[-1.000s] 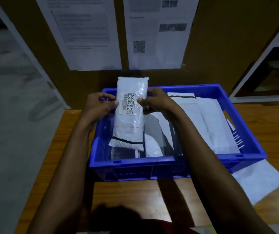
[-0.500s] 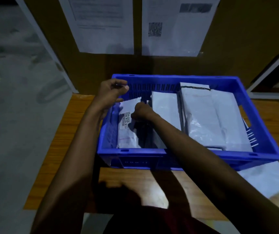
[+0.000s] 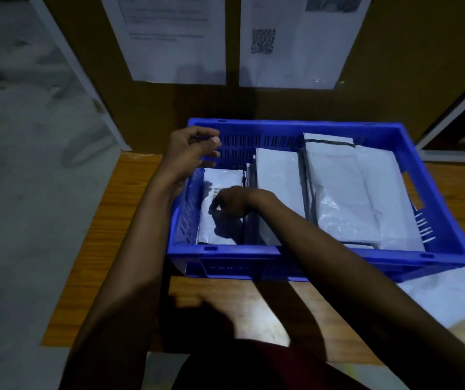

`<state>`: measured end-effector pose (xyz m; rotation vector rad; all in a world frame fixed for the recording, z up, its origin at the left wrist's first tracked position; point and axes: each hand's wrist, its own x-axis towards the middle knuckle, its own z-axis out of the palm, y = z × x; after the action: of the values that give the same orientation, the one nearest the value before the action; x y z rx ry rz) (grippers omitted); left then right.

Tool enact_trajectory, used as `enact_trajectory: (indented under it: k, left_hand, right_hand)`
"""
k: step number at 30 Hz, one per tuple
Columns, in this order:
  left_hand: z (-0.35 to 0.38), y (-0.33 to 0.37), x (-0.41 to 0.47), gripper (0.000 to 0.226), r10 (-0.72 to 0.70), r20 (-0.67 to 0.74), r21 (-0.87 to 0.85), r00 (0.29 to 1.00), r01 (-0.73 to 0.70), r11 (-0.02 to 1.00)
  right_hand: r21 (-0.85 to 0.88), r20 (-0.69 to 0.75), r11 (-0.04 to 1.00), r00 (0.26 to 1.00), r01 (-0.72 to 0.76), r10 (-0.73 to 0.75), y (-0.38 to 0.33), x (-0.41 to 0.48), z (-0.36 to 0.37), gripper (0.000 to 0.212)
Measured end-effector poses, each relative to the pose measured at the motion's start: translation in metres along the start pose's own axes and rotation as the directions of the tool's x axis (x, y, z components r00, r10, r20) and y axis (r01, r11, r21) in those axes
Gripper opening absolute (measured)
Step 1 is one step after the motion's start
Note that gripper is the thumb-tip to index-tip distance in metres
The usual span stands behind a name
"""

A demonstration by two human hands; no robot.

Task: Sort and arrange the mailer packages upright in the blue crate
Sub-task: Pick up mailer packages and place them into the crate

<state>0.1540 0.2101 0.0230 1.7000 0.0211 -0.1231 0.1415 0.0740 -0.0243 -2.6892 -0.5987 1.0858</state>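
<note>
While the right hand (image 3: 230, 205) presses down on the labelled mailer (image 3: 220, 209) at the left end of the blue crate (image 3: 282, 257), its fingers curled against the pack's face, the left hand (image 3: 190, 153) hovers over the far left rim with its fingers loosely curled and grasping nothing. The step looks like seating this pack; next, it needs tipping upright against the left wall. It is white, soft and crinkled, barcode up.

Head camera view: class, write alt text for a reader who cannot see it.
A person's right hand presses a barcoded white mailer into the left end of a blue crate of mailers; the left hand hovers, loosely curled, over the crate's far-left corner.
</note>
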Motion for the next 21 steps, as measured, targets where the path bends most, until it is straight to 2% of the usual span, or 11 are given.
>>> enact_trajectory:
  k: [3, 5, 7, 9, 11, 13, 16, 18, 21]
  left_hand:
    - [0.004, -0.004, -0.002, 0.017, 0.006, 0.001, -0.023, 1.000, -0.006, 1.000]
    - [0.009, -0.008, -0.005, 0.015, -0.001, -0.011, -0.031, 1.000, 0.001, 1.000]
    - [0.020, -0.015, -0.009, 0.014, -0.037, -0.034, -0.009, 0.999, 0.037, 0.999]
    - [0.037, -0.021, -0.015, 0.010, -0.109, -0.041, 0.043, 0.993, 0.110, 0.993]
    - [0.054, -0.030, -0.021, 0.004, -0.200, 0.024, 0.153, 0.980, 0.194, 0.969]
    - [0.071, -0.034, -0.027, 0.024, -0.295, 0.112, 0.295, 0.949, 0.251, 0.922]
    - [0.092, -0.034, -0.032, 0.045, -0.392, 0.163, 0.429, 0.906, 0.292, 0.855]
    - [0.101, -0.032, -0.034, 0.045, -0.414, 0.159, 0.505, 0.896, 0.287, 0.814]
    - [0.106, -0.030, -0.034, 0.037, -0.396, 0.129, 0.525, 0.909, 0.276, 0.805]
  right_hand:
    - [0.251, -0.305, 0.965, 0.952, 0.077, 0.004, 0.017, -0.027, -0.018, 0.045]
    - [0.392, -0.504, 0.908, 0.860, 0.147, 0.079, 0.033, -0.049, -0.024, 0.040]
    - [0.499, -0.607, 0.841, 0.777, 0.210, 0.166, 0.050, -0.072, -0.022, 0.035]
    - [0.604, -0.630, 0.757, 0.730, 0.249, 0.263, 0.065, -0.090, -0.016, 0.032]
    - [0.675, -0.633, 0.683, 0.694, 0.278, 0.343, 0.075, -0.104, -0.010, 0.030]
    - [0.712, -0.639, 0.626, 0.664, 0.319, 0.388, 0.082, -0.113, -0.005, 0.028]
    - [0.717, -0.654, 0.608, 0.631, 0.340, 0.418, 0.086, -0.119, 0.001, 0.026]
    - [0.714, -0.662, 0.606, 0.618, 0.350, 0.423, 0.087, -0.119, 0.005, 0.024]
    - [0.719, -0.662, 0.599, 0.612, 0.353, 0.433, 0.090, -0.120, 0.009, 0.024]
